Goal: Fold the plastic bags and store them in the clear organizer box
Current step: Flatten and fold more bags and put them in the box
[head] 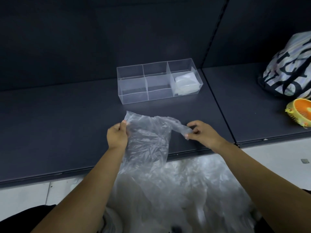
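Note:
A crumpled clear plastic bag (148, 140) hangs over the front edge of the dark shelf (67, 118). My left hand (117, 135) grips its upper left corner. My right hand (201, 132) pinches its upper right corner, which is stretched out to the right. Behind the bag stands the clear organizer box (133, 84) with three compartments. Folded plastic bags (185, 84) lie in its right compartment; the middle and left compartments look empty. A heap of more plastic bags (185, 190) lies below the shelf, between my arms.
A patterned fabric bag (289, 71) sits at the far right of the shelf. An orange and yellow hand fan (301, 113) lies in front of it. A dark back wall rises behind the box. Pale floor tiles (25, 195) show below the shelf edge.

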Motion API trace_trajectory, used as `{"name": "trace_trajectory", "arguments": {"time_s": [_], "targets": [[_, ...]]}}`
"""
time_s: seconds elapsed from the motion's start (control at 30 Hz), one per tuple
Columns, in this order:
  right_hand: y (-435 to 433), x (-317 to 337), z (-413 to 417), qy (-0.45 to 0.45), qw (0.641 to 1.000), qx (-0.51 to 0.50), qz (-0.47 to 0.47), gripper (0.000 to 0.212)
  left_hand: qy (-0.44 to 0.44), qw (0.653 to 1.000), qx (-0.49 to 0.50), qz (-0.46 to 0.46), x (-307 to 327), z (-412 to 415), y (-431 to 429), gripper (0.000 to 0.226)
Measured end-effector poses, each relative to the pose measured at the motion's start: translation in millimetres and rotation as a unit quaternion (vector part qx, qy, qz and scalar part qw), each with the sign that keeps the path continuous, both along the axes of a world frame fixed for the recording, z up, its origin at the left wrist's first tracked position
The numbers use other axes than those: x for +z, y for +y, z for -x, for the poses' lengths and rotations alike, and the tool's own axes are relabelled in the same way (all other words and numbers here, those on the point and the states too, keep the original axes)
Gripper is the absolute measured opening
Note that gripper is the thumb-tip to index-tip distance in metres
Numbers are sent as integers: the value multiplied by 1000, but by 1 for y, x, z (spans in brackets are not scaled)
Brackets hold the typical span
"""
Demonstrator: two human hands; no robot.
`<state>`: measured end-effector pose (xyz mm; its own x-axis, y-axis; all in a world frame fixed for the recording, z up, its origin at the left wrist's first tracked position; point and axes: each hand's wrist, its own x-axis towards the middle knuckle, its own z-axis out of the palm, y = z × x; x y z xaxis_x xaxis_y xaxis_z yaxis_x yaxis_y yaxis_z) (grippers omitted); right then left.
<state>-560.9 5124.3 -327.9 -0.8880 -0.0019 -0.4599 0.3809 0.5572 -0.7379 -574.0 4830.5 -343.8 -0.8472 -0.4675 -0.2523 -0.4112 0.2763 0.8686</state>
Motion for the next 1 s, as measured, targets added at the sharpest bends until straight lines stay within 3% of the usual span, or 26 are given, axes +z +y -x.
{"name": "trace_trajectory", "arguments": {"time_s": [0.13, 0.27, 0.4, 0.57, 0.67, 0.77, 0.9, 1.0], "targets": [[-4, -4, 10, 30, 995, -99, -6, 49, -13, 1000, 9, 16, -2, 8, -3, 36], [-9, -7, 17, 24, 995, -94, -28, 29, -50, 999, 12, -10, 3, 29, -6, 29], [-5, -9, 20, 40, 993, -107, -3, 14, -99, 990, 1, -101, 8, 46, -4, 27], [21, -4, 35, 90, 983, -159, 2, 8, -100, 980, 54, -165, 12, 64, -13, 17], [27, 7, 51, 82, 973, -192, 100, 15, -111, 958, 79, -252, 15, 68, -17, 22], [29, 20, 74, 93, 958, -247, 116, 27, -106, 923, 106, -354, 20, 72, -15, 17], [33, 36, 87, 139, 957, -251, 46, 40, -118, 931, 67, -339, 24, 68, -19, 22], [30, 47, 65, 117, 975, -178, 56, 21, -188, 940, 12, -286, 27, 45, -23, 32]]}}
